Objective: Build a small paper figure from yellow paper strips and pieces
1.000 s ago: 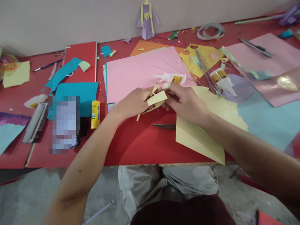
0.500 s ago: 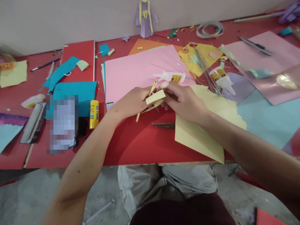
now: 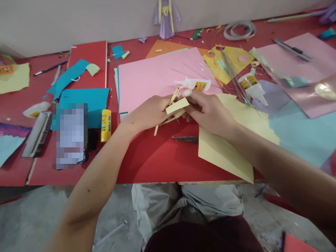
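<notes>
In the middle of the head view, my left hand [image 3: 154,110] is closed on thin rolled pale yellow paper pieces, and one paper roll [image 3: 174,95] pokes up beside its thumb. A flat pale yellow paper strip [image 3: 177,105] lies across the gap between my hands. My right hand [image 3: 207,108], with a white wrap on one finger, pinches the strip's right end; its fingertips are partly hidden. Under my right forearm rests a pale yellow paper sheet [image 3: 225,157]. It covers part of a dark pointed metal blade [image 3: 185,139].
Beyond my hands, a glue bottle [image 3: 196,84] lies on pink paper [image 3: 154,77], with another glue bottle [image 3: 253,87] to the right. A yellow glue stick [image 3: 106,126] stands left, near a blurred-out phone [image 3: 70,136]. A purple paper figure [image 3: 166,21] leans at the wall.
The view has shifted slightly, so most things sit a little further right or higher. My hands keep nearly the same hold on the paper strip and rolls.
</notes>
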Demonstrator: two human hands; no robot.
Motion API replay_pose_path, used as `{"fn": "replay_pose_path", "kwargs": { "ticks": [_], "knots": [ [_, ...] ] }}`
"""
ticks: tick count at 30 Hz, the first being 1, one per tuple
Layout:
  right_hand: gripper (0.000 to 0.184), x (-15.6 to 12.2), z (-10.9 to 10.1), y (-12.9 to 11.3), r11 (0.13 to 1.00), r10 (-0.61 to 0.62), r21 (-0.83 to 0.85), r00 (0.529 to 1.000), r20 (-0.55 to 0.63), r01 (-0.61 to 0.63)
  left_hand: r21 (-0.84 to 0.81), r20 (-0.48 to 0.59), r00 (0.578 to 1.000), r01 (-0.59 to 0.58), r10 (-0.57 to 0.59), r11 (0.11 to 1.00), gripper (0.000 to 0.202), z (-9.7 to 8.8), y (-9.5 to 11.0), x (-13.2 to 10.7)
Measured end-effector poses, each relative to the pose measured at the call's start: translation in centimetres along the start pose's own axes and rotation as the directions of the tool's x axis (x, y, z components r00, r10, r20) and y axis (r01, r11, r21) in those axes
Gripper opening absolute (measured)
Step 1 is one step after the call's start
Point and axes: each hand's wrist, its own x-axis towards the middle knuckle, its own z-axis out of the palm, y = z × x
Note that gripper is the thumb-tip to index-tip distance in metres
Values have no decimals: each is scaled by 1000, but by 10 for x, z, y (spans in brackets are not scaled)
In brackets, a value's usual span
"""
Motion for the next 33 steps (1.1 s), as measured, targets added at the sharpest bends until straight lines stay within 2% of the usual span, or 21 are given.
{"fn": "replay_pose_path", "kwargs": {
  "ticks": [12,22,33],
  "knots": [
    [13,-2,-3,1,999,26,37,999,32,-27,59,2,1000,12,-12,998,20,0,2,-1],
    [7,-4,-1,4,1000,24,-21,999,41,-23,127,12,999,44,-46,991,22,-1,2,-1],
    [7,-3,-1,6,999,17,-41,998,59,-15,157,12,1000,14,-16,987,22,0,0,-1]
  ]
}}
